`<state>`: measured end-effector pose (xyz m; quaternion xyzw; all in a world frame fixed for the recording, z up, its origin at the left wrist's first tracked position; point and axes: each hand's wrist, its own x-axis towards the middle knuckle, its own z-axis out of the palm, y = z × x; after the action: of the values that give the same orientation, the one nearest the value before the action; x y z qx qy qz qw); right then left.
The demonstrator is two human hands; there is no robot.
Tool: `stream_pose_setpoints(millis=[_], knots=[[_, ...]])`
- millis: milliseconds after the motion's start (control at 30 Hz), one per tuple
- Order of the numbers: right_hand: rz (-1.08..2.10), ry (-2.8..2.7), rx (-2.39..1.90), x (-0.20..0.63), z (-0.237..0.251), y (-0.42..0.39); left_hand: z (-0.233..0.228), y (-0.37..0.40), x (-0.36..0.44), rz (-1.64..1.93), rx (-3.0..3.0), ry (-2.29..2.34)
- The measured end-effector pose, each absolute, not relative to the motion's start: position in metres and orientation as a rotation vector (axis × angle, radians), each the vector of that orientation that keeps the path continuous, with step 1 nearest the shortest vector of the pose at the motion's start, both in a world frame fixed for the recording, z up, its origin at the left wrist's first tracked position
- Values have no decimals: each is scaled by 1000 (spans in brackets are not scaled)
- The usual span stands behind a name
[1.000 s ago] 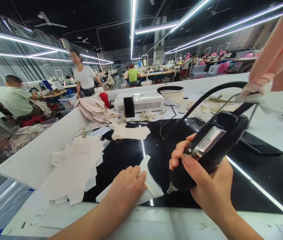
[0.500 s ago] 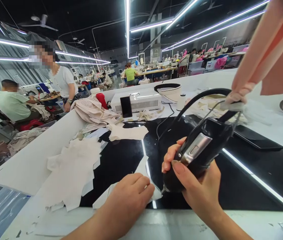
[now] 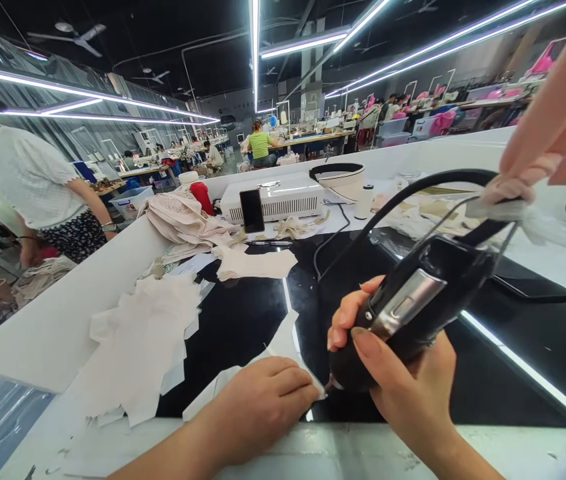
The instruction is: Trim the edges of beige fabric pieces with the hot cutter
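My right hand (image 3: 403, 380) is wrapped round a black corded handheld tool (image 3: 413, 300) with a silver lever plate. Its thin metal tip points down and left, at the right corner of a white fabric piece (image 3: 285, 337). My left hand (image 3: 267, 407) is closed over that piece, fingers together, pressing it against the glossy black tabletop (image 3: 233, 320); the fingertips lie right beside the tip. Much of the fabric is hidden under this hand. Pink cloth (image 3: 553, 127) is tied around the tool's cord end, with clear plastic film beside it.
Pale cut pieces (image 3: 137, 347) are heaped at left, with a smaller stack (image 3: 255, 263) further back. Behind stand a phone (image 3: 251, 210), a vented white box (image 3: 293, 200) and a cup (image 3: 364, 202). A dark flat slab (image 3: 533, 285) lies at right. Someone in white (image 3: 37, 180) stands beyond the left panel.
The tool and my right hand have shifted slightly right. My left hand has slid right, its fingertips closer to the tip. The person in white has moved left in view.
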<state>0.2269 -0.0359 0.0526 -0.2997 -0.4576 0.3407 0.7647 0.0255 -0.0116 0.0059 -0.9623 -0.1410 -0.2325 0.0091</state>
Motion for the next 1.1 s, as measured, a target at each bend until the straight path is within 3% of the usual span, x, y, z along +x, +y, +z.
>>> stream_pose_setpoints(millis=[1100], knots=[[791,-1065,-660,233,53,-38,12,-17,15,-656,-2956,-561]])
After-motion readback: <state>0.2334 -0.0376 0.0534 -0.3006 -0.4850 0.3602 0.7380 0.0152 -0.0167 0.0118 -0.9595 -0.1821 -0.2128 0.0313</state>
